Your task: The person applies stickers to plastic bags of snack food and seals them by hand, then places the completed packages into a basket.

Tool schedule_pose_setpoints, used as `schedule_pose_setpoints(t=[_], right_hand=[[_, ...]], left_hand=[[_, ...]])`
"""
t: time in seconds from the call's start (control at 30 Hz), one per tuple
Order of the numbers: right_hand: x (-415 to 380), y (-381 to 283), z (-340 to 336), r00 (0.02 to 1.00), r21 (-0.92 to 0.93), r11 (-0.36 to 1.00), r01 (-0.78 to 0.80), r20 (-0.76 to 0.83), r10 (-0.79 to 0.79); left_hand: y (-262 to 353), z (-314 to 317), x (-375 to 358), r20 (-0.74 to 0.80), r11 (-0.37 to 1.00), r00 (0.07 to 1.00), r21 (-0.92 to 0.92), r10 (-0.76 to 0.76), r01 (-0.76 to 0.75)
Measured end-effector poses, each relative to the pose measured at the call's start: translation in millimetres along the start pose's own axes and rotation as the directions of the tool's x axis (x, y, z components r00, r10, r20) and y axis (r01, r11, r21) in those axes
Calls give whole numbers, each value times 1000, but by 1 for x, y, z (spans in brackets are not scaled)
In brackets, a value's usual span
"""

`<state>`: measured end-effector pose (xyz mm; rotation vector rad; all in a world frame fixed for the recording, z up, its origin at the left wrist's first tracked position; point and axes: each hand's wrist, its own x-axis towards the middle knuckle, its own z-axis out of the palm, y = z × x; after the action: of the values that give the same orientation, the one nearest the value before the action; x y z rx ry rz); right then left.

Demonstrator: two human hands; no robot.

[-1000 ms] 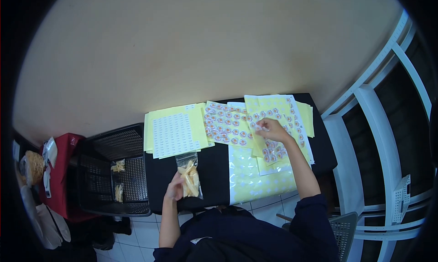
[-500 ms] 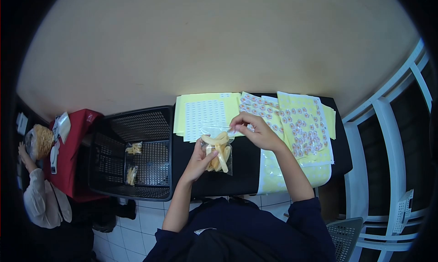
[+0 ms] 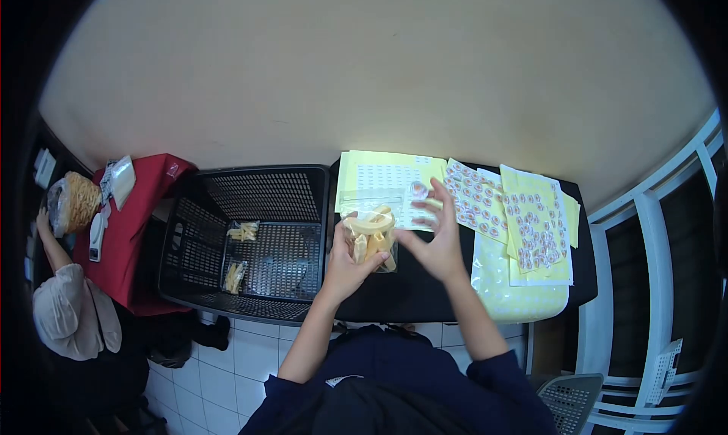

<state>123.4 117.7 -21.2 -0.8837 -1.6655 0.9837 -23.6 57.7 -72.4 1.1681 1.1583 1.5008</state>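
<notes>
My left hand (image 3: 350, 259) grips a clear plastic bag (image 3: 388, 264) holding pale yellow, stick-like pieces, its thumb across the front. The top of the bag lies over a white label sheet (image 3: 387, 174) on yellow paper. Just right of the bag, my right hand (image 3: 438, 239) has its fingers spread. A round sticker (image 3: 418, 190) shows beside its index fingertip; whether it clings to the finger I cannot tell. Sheets of round stickers (image 3: 476, 198) lie beyond that hand on the black table.
A black crate (image 3: 322, 238) on the left contains two small bags (image 3: 243, 231). Farther left, a person's hand (image 3: 43, 223) touches a large bag (image 3: 78, 202) beside a red-covered table (image 3: 144, 230). A grey chair (image 3: 570, 405) and white railing (image 3: 658, 283) stand at right.
The view has shifted, so the table and crate appear farther right. My right hand has gone from pinched fingers over the bag's top to spread fingers, and a round sticker now shows beside it.
</notes>
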Motion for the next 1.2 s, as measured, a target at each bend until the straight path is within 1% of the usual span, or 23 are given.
schedule_pose_setpoints(t=[0.03,0.07,0.1,0.13,0.17,0.2,0.23,0.27,0.3,0.37,0.4,0.43,0.57,0.63,0.7,0.77,0.83,0.87,0.93,1.0,1.07,1.13,1.2], right_hand=[[-9,0,10,999,9,999,-36,-1,36],[-16,1,18,997,20,997,-75,-3,75],[-19,1,25,997,19,997,-77,-2,77],[-21,1,32,991,146,981,-127,-11,130],[-22,0,36,984,269,948,-168,-14,179],[-22,-1,38,984,268,949,-166,-15,177],[-22,-1,39,988,265,955,-134,-36,148],[-22,-2,40,991,261,960,-103,-56,122],[-22,-3,40,991,261,960,-104,-55,122],[-23,-7,41,997,270,962,-51,-48,66],[-23,-10,42,997,271,961,-51,-47,66],[-23,-12,42,997,256,966,-45,-44,58],[-26,-19,44,997,218,975,-34,-66,49],[-27,-20,46,996,241,970,-19,-79,39],[-28,-19,45,995,264,965,-1,-93,27],[-29,-11,46,992,222,975,2,-126,27],[-31,-8,46,992,211,977,13,-126,14],[-32,-7,46,992,201,979,22,-126,3],[-31,-9,48,991,227,974,8,-134,24],[-29,-12,49,989,252,968,-6,-142,44],[-28,-18,49,980,324,943,-75,-149,129],[-28,-18,48,983,295,954,-59,-151,107],[-28,-16,47,986,268,963,-38,-148,80]], left_hand=[[3,0,-1,-3,1000,1000,-4,2,-2],[7,0,-2,-16,998,999,-53,-35,34],[11,0,-5,-25,993,997,-99,-74,71],[15,-1,-7,-23,992,997,-98,-77,74],[18,-2,-9,12,997,1000,-67,-25,26],[19,-3,-10,48,999,998,-39,28,-26],[19,-6,-10,48,999,998,-39,30,-29],[17,-10,-12,83,994,996,-113,15,-5],[16,-14,-13,118,983,993,-184,0,22],[14,-18,-11,88,975,996,-216,-21,40],[15,-20,-10,61,967,997,-247,-40,54],[21,-16,-10,28,971,999,-238,-25,31],[19,-17,-9,0,967,999,-247,-54,53],[19,-15,-11,-74,983,996,-182,-43,28],[22,-14,-11,-61,986,997,-166,-36,26],[25,-14,-11,-48,989,999,-149,-26,19],[25,-12,-13,-14,976,1000,-219,13,-16],[23,-13,-13,-15,975,1000,-219,17,-20],[18,-16,-12,30,994,999,-107,18,-15],[18,-18,-13,2,991,1000,-136,16,-16],[19,-17,-12,-26,986,1000,-164,11,-15],[19,-14,-13,-31,984,998,-167,54,-59],[13,-13,-13,-63,982,997,-178,48,-58]])
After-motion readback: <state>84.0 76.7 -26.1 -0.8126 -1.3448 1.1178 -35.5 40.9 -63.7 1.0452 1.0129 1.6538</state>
